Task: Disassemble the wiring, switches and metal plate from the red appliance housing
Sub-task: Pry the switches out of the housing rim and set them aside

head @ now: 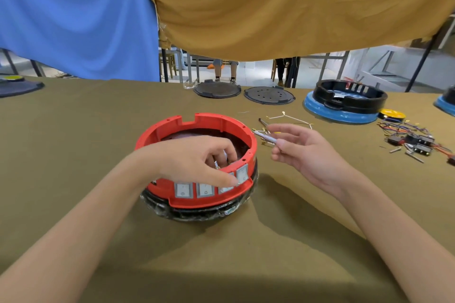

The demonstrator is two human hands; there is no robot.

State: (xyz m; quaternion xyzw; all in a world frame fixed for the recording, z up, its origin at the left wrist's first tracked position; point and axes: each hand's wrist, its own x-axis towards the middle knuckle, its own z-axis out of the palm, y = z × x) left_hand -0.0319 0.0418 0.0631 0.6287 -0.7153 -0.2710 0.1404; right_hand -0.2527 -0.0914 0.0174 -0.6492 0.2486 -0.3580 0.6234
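Note:
The red appliance housing (204, 123), a round ring on a black base, stands mid-table. Several grey rocker switches (183, 190) sit in its front wall. My left hand (197, 160) reaches over the front rim: its fingers curl down inside the ring behind the switches and its thumb presses on the outer face by a switch. What the fingers hold inside is hidden. My right hand (305, 152) hovers to the right of the housing and holds a thin metal tool (264, 137), probably a screwdriver, between thumb and fingers. Loose pale wires (290, 118) lie behind it.
A pile of removed switches, wires and screws (416, 140) lies at the right. A black ring on a blue base (344, 103) and a yellow disc (391, 114) stand at the back right, two dark round lids (243, 92) at the back. Cloths hang behind.

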